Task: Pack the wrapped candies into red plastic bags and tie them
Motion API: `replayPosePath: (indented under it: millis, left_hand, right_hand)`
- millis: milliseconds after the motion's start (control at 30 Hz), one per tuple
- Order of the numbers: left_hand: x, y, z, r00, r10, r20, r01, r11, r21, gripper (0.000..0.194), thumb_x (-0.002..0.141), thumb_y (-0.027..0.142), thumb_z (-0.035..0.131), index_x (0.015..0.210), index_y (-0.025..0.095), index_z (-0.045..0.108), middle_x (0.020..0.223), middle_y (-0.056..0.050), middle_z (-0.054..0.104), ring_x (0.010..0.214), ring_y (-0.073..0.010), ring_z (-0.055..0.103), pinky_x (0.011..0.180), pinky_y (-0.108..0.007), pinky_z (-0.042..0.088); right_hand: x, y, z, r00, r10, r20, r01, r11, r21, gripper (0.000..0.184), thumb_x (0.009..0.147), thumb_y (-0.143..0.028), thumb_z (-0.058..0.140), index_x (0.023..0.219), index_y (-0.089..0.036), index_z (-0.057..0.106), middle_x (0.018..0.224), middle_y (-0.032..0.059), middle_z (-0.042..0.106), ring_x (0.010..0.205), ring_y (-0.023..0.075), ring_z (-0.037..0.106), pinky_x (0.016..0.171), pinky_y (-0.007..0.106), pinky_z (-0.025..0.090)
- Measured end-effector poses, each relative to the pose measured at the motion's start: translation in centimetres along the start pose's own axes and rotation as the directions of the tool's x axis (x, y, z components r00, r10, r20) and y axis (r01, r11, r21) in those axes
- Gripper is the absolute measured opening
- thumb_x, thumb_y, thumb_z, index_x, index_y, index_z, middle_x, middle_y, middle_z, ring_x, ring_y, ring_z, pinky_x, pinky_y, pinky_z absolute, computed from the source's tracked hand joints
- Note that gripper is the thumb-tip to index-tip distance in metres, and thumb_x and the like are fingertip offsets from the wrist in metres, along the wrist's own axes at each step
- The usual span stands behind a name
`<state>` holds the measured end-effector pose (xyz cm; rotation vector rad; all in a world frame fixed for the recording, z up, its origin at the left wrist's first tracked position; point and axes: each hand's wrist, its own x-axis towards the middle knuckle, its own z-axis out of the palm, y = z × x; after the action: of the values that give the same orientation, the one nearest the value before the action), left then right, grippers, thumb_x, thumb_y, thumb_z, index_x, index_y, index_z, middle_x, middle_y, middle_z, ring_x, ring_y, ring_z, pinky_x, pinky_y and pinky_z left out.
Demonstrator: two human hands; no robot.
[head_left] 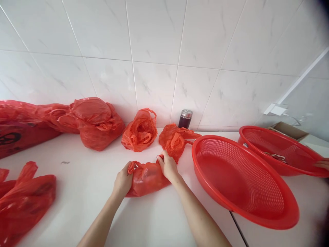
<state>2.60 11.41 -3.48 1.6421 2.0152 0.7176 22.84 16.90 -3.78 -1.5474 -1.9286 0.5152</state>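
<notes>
In the middle of the white table, a red plastic bag with something bulky inside is gripped at its top by both hands. My left hand is closed around a bunched handle at the bag's left end. At the right end, my right hand pinches the other gathered part. What fills the bag cannot be made out through the plastic. Just behind my right hand sits a crumpled red bag, and left of that another loose red bag.
Full red bags line the wall at left; another red bag lies front left. To the right stand an empty red colander and a second colander holding small items, with another person's hand at its rim. A dark flask stands behind.
</notes>
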Motion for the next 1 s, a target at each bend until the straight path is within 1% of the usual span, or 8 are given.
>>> replayPosePath:
  millis: [100, 233, 333, 433, 567, 767, 867, 1000]
  left_hand:
    - [0.7, -0.2, 0.4, 0.999, -0.032, 0.018, 0.029, 0.99, 0.138, 0.027, 0.086, 0.024, 0.033, 0.095, 0.029, 0.058, 0.086, -0.004, 0.071, 0.074, -0.0234, 0.065, 0.059, -0.028, 0.04]
    - [1.4, 0.2, 0.9, 0.999, -0.038, 0.006, 0.034, 0.945, 0.324, 0.035, 0.086, 0.023, 0.033, 0.11, 0.027, 0.058, 0.086, -0.013, 0.071, 0.076, -0.0311, 0.066, 0.061, -0.034, 0.038]
    - [1.5, 0.4, 1.2, 1.0, -0.013, 0.016, 0.006, 0.919, 0.394, 0.036, 0.085, 0.022, 0.036, 0.114, 0.028, 0.057, 0.088, -0.012, 0.071, 0.076, -0.0305, 0.066, 0.063, -0.035, 0.038]
    - [1.5, 0.3, 1.3, 1.0, -0.018, 0.023, 0.007, 0.908, 0.419, 0.033, 0.084, 0.024, 0.04, 0.111, 0.029, 0.057, 0.088, -0.01, 0.071, 0.077, -0.0281, 0.066, 0.064, -0.034, 0.039]
    - [1.6, 0.2, 1.1, 0.998, -0.05, 0.027, 0.035, 0.916, 0.4, 0.036, 0.088, 0.027, 0.033, 0.115, 0.028, 0.057, 0.093, -0.012, 0.072, 0.079, -0.0318, 0.066, 0.063, -0.036, 0.04]
    - [1.1, 1.9, 1.1, 1.0, -0.01, 0.029, 0.002, 0.966, 0.26, 0.054, 0.092, 0.055, 0.019, 0.104, 0.024, 0.061, 0.115, -0.011, 0.067, 0.099, -0.0307, 0.064, 0.07, -0.037, 0.046]
    - [0.8, 2.8, 1.7, 0.998, 0.038, 0.048, -0.047, 0.98, 0.196, 0.054, 0.086, 0.066, 0.031, 0.095, 0.023, 0.062, 0.109, -0.009, 0.069, 0.101, -0.0303, 0.063, 0.073, -0.036, 0.046]
    - [1.5, 2.8, 2.3, 0.996, 0.054, 0.068, -0.062, 0.991, 0.117, 0.05, 0.084, 0.064, 0.04, 0.098, 0.022, 0.063, 0.099, -0.01, 0.071, 0.09, -0.0303, 0.066, 0.07, -0.036, 0.047]
  right_hand:
    - [0.2, 0.7, 0.8, 0.999, 0.054, 0.008, -0.054, 0.997, -0.052, 0.019, 0.098, -0.036, 0.04, 0.093, -0.021, 0.05, 0.084, 0.004, 0.07, 0.076, 0.0204, 0.065, 0.062, 0.028, 0.035]
    - [0.8, 0.9, 1.2, 0.994, 0.11, 0.026, -0.106, 0.988, -0.112, 0.019, 0.098, -0.037, 0.041, 0.098, -0.02, 0.051, 0.087, 0.007, 0.07, 0.079, 0.0218, 0.066, 0.065, 0.029, 0.035]
    - [1.1, 0.3, 0.6, 0.989, 0.132, 0.066, -0.123, 0.985, -0.125, 0.029, 0.1, -0.042, 0.034, 0.103, -0.02, 0.051, 0.088, 0.0079, 0.07, 0.081, 0.0225, 0.066, 0.065, 0.029, 0.036]
    - [0.6, -0.5, 0.1, 0.984, 0.121, 0.133, -0.107, 0.989, -0.107, 0.042, 0.096, -0.058, 0.032, 0.102, -0.022, 0.051, 0.09, 0.0053, 0.07, 0.083, 0.0222, 0.066, 0.065, 0.028, 0.037]
    - [-0.6, -1.0, 0.6, 0.984, 0.069, 0.163, -0.052, 0.993, -0.11, 0.055, 0.076, -0.071, 0.055, 0.102, -0.023, 0.052, 0.099, 0.0051, 0.068, 0.087, 0.023, 0.065, 0.067, 0.028, 0.038]
    - [-0.7, -0.2, 1.8, 0.985, 0.079, 0.156, -0.06, 0.99, -0.126, 0.046, 0.079, -0.064, 0.057, 0.101, -0.023, 0.056, 0.089, 0.0038, 0.07, 0.079, 0.0205, 0.065, 0.064, 0.027, 0.036]
    - [-0.7, 0.0, 1.7, 0.984, 0.069, 0.166, -0.049, 0.991, -0.121, 0.038, 0.081, -0.057, 0.058, 0.1, -0.024, 0.057, 0.085, 0.0026, 0.07, 0.076, 0.0198, 0.065, 0.062, 0.027, 0.034]
    - [-0.8, 0.2, 1.7, 0.985, 0.045, 0.167, -0.026, 0.993, -0.114, 0.029, 0.083, -0.051, 0.059, 0.096, -0.025, 0.058, 0.083, 0.0009, 0.07, 0.075, 0.0189, 0.065, 0.061, 0.026, 0.032]
